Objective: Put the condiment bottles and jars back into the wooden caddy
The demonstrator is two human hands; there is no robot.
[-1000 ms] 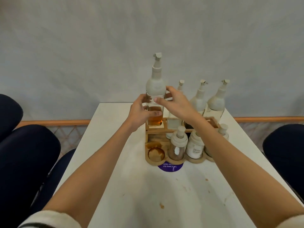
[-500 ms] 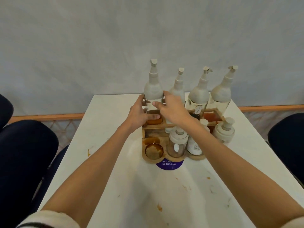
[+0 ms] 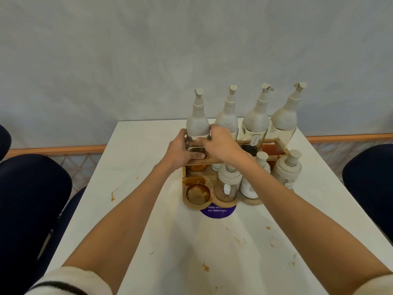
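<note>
Gripped by left hand (image 3: 180, 152) and right hand (image 3: 221, 143), the bottle (image 3: 197, 124) is held in the far-left slot of the caddy (image 3: 202, 174), near the far edge of the table (image 3: 138, 167); if tilted, the next bottle (image 3: 228, 120) could be knocked

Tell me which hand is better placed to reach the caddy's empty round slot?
Left, probably: the left hand holds the bottle just behind the empty slot; the right hand reaches across the jars.
</note>
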